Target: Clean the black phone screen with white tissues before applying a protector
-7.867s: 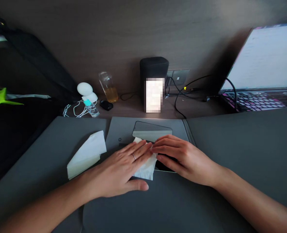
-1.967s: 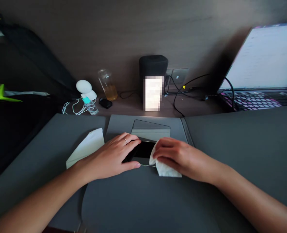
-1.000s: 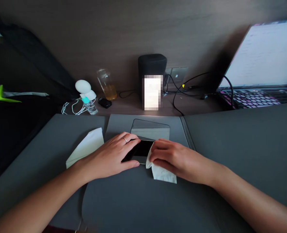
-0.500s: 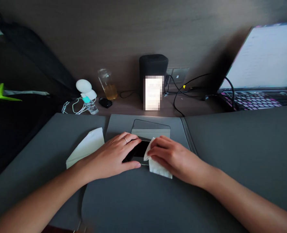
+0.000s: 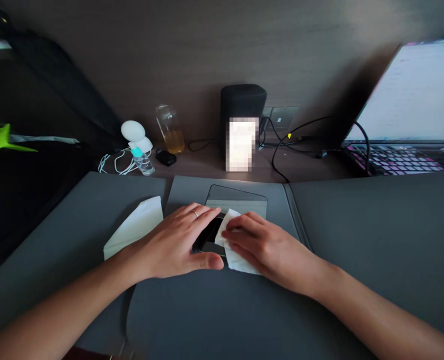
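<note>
A black phone [image 5: 209, 236] lies flat on the grey leather-like mat [image 5: 214, 310], partly hidden by both hands. My left hand [image 5: 180, 237] spans it from the left, index finger at its far edge and thumb along its near edge, holding it between them. My right hand [image 5: 261, 240] is closed on a white tissue [image 5: 239, 261], pressing it onto the right part of the phone's screen. Just beyond the phone lies a thin clear sheet with a dark outline [image 5: 237, 205], like a screen protector. Left of my left hand rests a folded white paper [image 5: 137, 222].
Behind the mat stand a white egg-shaped device [image 5: 133, 131], a small spray bottle [image 5: 142, 161], a black key fob [image 5: 166, 157], a bottle of amber liquid [image 5: 174, 140] and a black speaker [image 5: 242, 102]. A laptop [image 5: 405, 157] is at right, with black cables [image 5: 278, 155] beside it.
My right hand has slid the tissue a little leftward over the phone. My left thumb has shifted slightly right. The view has shifted a little, too.
</note>
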`<state>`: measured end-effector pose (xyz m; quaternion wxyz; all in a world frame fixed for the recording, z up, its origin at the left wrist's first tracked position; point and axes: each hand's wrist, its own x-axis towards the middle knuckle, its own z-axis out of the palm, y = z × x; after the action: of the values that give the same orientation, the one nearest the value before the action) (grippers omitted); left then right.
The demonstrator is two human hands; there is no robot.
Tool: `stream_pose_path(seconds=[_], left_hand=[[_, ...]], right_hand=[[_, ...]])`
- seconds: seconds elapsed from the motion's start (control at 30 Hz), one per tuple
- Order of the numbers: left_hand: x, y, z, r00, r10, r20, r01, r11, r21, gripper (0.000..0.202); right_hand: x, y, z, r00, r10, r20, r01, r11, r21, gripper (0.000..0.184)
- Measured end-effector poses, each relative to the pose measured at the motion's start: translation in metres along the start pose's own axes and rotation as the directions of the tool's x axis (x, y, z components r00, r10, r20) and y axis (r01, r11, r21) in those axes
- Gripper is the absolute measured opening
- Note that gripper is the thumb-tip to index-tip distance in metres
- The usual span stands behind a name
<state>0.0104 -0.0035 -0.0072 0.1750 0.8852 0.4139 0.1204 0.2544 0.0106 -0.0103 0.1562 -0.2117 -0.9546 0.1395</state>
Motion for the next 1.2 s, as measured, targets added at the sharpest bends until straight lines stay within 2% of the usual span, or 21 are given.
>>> stream_pose_path(seconds=[0.13, 0.27, 0.37, 0.53, 0.67, 0.77, 0.9, 1.03, 1.13, 1.2], left_hand=[[-0.0002, -0.0007, -0.0002, 1.0, 0.007, -0.003, -0.007, 1.0, 0.002, 0.095], [-0.0006, -0.0016, -0.0012, 0.998, 0.018, -0.053, -0.018, 1.0, 0.002, 0.097], [-0.0008, -0.0029, -0.001, 0.998, 0.019, -0.058, -0.019, 1.0, -0.013, 0.097], [-0.0008, -0.0036, 0.0005, 0.999, 0.017, -0.037, -0.019, 0.999, -0.033, 0.096], [-0.0008, -0.0025, 0.0011, 0.999, 0.04, -0.019, -0.041, 0.998, -0.054, 0.094], [-0.0009, -0.0019, 0.0023, 0.998, 0.067, -0.005, -0.067, 0.997, -0.043, 0.094], [-0.0004, -0.0007, 0.0035, 0.996, 0.091, 0.011, -0.09, 0.995, -0.051, 0.093], [0.0006, 0.0, 0.0034, 0.996, 0.091, 0.024, -0.09, 0.994, -0.056, 0.09], [0.0009, -0.0002, 0.0034, 0.995, 0.101, 0.016, -0.1, 0.993, -0.067, 0.088], [0.0008, -0.0003, 0.0035, 0.995, 0.098, 0.022, -0.096, 0.993, -0.073, 0.087]], right_hand=[[-0.0006, -0.0031, -0.0003, 0.995, -0.057, 0.078, 0.055, 0.998, 0.031, 0.035], [-0.0033, -0.0029, 0.002, 0.996, -0.038, 0.087, 0.04, 0.999, -0.022, 0.065], [-0.0033, -0.0049, 0.0035, 0.986, -0.079, 0.148, 0.078, 0.997, 0.011, 0.079], [-0.001, -0.0085, 0.0035, 0.986, -0.047, 0.158, 0.046, 0.999, 0.008, 0.083], [0.0003, -0.009, 0.0024, 0.978, -0.085, 0.192, 0.078, 0.996, 0.044, 0.083], [0.0009, -0.0085, 0.0023, 0.984, -0.048, 0.172, 0.043, 0.998, 0.036, 0.083], [0.0011, -0.0097, 0.0035, 0.982, -0.107, 0.154, 0.095, 0.992, 0.082, 0.084], [0.0023, -0.0099, 0.0037, 0.989, -0.057, 0.137, 0.05, 0.997, 0.052, 0.084], [0.0039, -0.0103, 0.0043, 0.986, -0.097, 0.137, 0.087, 0.993, 0.075, 0.087], [0.0049, -0.0104, 0.0047, 0.985, -0.1, 0.139, 0.091, 0.993, 0.069, 0.083]])
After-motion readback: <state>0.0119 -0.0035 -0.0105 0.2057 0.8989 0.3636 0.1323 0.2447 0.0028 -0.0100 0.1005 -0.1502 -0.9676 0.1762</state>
